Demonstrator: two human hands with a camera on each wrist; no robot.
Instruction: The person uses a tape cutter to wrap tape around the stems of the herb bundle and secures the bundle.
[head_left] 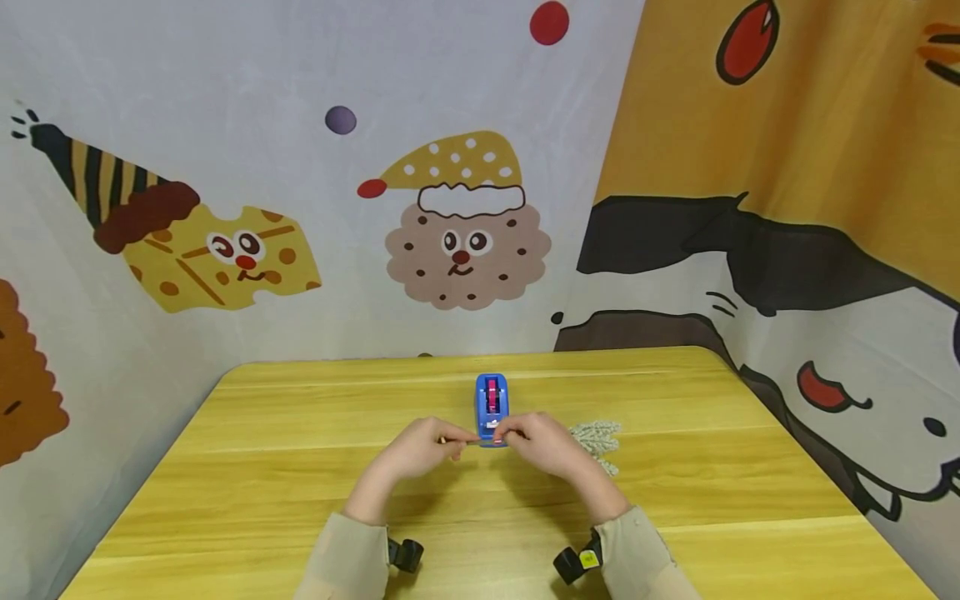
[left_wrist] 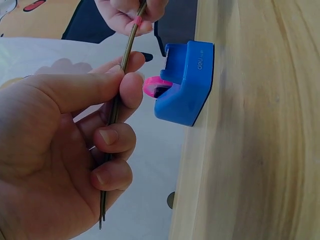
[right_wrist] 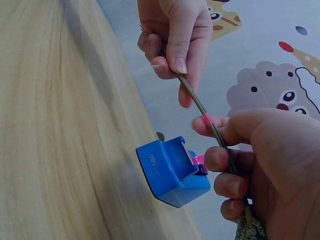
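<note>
A bundle of thin stems (right_wrist: pixel 194 96) runs between the two hands, with a band of pink tape (right_wrist: pixel 207 119) wrapped round it. My left hand (head_left: pixel 422 447) pinches the stems between thumb and forefinger, its other fingers curled around their lower ends. On the other side of the bundle, my right hand (head_left: pixel 546 443) grips the stems close to the band. Pale, knobbly dried heads (head_left: pixel 597 437) stick out past the right hand. Just beyond both hands stands a blue tape dispenser (left_wrist: pixel 189 87) holding a pink roll (head_left: pixel 492 395).
All of this is over a yellow wood-grain table (head_left: pixel 262 467). A cloth with cartoon figures (head_left: pixel 465 258) hangs behind its far edge and along its sides. Small black cameras (head_left: pixel 406 555) are strapped to both wrists.
</note>
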